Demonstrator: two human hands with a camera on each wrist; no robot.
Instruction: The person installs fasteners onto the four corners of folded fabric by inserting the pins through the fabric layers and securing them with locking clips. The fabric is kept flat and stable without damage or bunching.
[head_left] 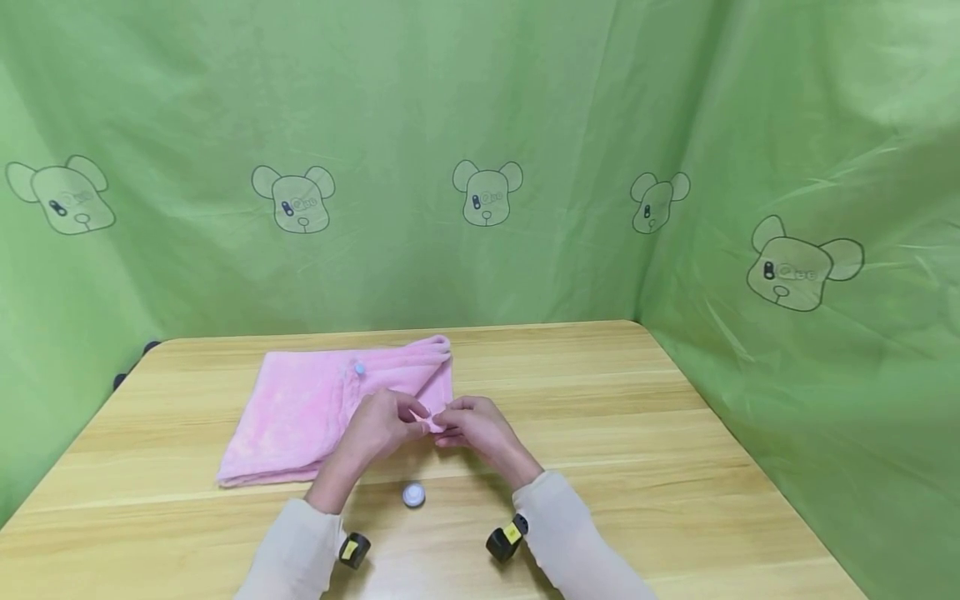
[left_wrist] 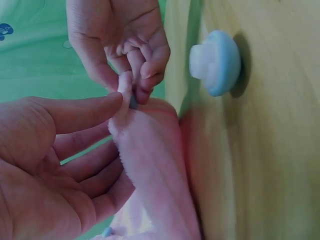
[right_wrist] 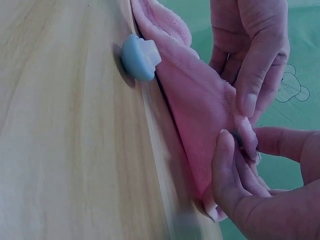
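A folded pink plush cloth (head_left: 300,408) lies on the table, its near right corner lifted between both hands. My left hand (head_left: 380,425) pinches the cloth near this corner with thumb and fingers. From the other side my right hand (head_left: 480,429) pinches the same corner; a small dark-blue piece (right_wrist: 237,137) shows between its fingertips and the cloth, mostly hidden. In front of the hands, a mushroom-shaped light-blue piece (left_wrist: 223,62) with a pale stub sits on the tabletop, touched by neither hand. Another light-blue round piece (head_left: 360,368) is on the cloth's upper part.
The wooden table (head_left: 600,392) extends on both sides of the cloth. Green curtains (head_left: 390,167) printed with bear heads hang behind it and at both sides. A black device with a yellow label is strapped at each wrist.
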